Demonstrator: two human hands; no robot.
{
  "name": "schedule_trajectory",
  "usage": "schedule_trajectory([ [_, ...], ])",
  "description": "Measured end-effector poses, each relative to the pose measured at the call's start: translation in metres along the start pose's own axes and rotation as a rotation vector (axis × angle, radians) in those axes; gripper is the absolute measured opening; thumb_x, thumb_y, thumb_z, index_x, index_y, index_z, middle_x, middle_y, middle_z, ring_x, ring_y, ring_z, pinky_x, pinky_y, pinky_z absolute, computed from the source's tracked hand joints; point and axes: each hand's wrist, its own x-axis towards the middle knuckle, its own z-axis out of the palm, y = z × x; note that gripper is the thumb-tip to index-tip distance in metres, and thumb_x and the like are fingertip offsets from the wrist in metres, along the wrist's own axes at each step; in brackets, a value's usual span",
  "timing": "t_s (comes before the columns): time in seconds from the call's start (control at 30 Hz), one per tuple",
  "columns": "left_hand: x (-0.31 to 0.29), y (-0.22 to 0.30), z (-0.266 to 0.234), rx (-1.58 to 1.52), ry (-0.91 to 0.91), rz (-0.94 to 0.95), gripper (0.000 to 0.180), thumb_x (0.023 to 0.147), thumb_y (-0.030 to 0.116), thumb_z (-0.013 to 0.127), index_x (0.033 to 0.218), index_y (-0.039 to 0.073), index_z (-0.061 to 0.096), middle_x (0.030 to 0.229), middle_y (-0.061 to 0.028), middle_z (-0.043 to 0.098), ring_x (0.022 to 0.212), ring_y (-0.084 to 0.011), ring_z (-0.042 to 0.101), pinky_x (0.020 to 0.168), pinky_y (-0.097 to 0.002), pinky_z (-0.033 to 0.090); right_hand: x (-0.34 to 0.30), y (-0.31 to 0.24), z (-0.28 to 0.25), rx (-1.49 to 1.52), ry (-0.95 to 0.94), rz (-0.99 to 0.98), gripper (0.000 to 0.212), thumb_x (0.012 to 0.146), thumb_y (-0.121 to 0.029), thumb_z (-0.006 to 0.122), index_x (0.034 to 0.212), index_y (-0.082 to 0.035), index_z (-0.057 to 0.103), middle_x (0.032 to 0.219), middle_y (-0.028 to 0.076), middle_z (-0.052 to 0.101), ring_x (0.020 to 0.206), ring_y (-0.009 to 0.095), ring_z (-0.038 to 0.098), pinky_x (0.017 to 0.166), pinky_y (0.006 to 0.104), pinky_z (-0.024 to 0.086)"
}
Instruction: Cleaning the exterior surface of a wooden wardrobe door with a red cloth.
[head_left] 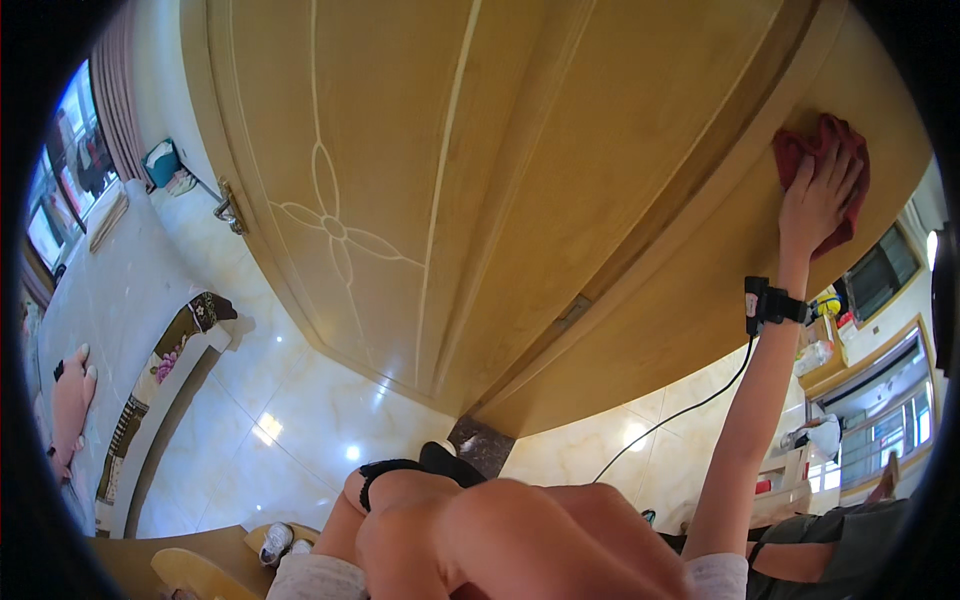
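Note:
My right hand (822,195) reaches up at the far right, its fingers spread over a crumpled dark red cloth (851,215). It presses the cloth against a smooth yellow-brown wooden panel (680,300). A black device on a strap (772,303) circles my right wrist, and a thin black cable runs down from it. Left of the panel stands a wooden door (385,150) with pale inlaid lines, a flower pattern and a metal handle (230,208). A metal hinge (574,312) shows where door and panel meet. My left hand is not visible; bare skin fills the lower middle.
A bench or sofa (165,400) with a patterned cover and a pink plush toy (72,405) is at left. Shoes (275,545) lie at the lower left. A dark stone threshold (482,448) crosses the glossy tiles. Another person's arm (795,560) shows at lower right.

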Motion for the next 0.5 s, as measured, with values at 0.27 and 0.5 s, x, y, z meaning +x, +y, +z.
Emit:
schedule_trajectory([
  [0.27, -0.026, -0.001, -0.034, -0.043, 0.089, 0.353, 0.037, 0.086, 0.009, 0.04, 0.05, 0.011, 0.049, 0.11, 0.0024, 0.037, 0.076, -0.0222, 0.043, 0.059, -0.0327, 0.041, -0.018, -0.033, -0.015, 0.268, 0.01, 0.199, 0.044, 0.087, -0.031, 0.026, 0.122, -0.006, 0.038, 0.132, 0.012, 0.03, 0.123, 0.029, 0.023, 0.096, 0.0434, 0.026],
  [0.5, -0.069, 0.009, -0.099, 0.181, 0.717, 0.547, 0.012, 0.081, 0.008, 0.044, 0.091, 0.011, 0.05, 0.13, -0.0101, 0.027, 0.094, -0.0168, 0.042, 0.074, -0.0265, 0.037, -0.069, -0.077, -0.03, 1.382, 0.338, 1.678, 0.038, 0.088, -0.023, 0.033, 0.119, -0.002, 0.041, 0.11, 0.011, 0.049, 0.09, 0.02, 0.048, 0.08, 0.0304, 0.038],
])
